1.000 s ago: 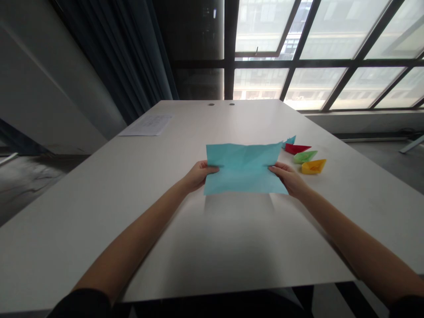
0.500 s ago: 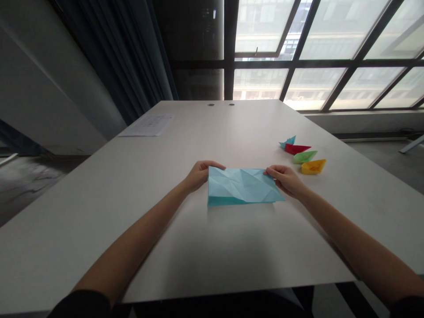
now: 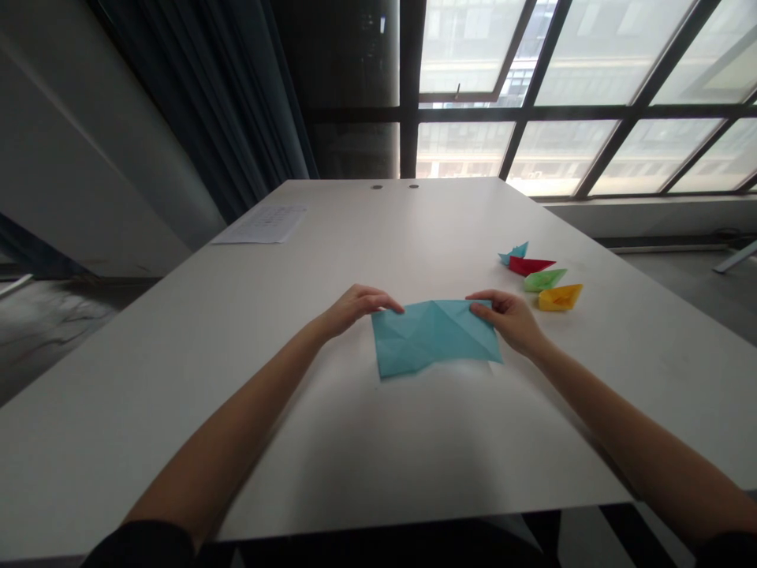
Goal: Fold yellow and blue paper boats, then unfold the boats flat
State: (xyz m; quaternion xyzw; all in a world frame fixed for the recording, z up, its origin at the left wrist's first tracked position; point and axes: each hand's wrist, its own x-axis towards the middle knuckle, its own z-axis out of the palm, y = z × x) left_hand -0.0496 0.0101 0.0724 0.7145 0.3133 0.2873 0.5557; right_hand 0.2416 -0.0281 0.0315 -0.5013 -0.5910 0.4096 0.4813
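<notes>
A creased sheet of light blue paper (image 3: 434,339) is held up just above the table in front of me, folded into a wide rectangle. My left hand (image 3: 360,306) is at its upper left corner, fingers along the top edge and the thumb hidden. At the upper right corner, my right hand (image 3: 507,318) pinches the paper between thumb and fingers. Both hands are closed on the sheet. The paper's lower edge hangs toward me and bends upward in the middle.
Folded paper boats stand to the right of my right hand: yellow (image 3: 560,297), green (image 3: 545,280), red (image 3: 531,266) and blue (image 3: 514,253). A printed sheet (image 3: 261,225) lies at the far left of the white table (image 3: 378,457). Windows (image 3: 467,146) stand beyond the table.
The blue paper has tilted, so its darker face shows evenly and its lower left corner sits lower. My left fingers have shifted over the top edge; the right hand has barely moved.
</notes>
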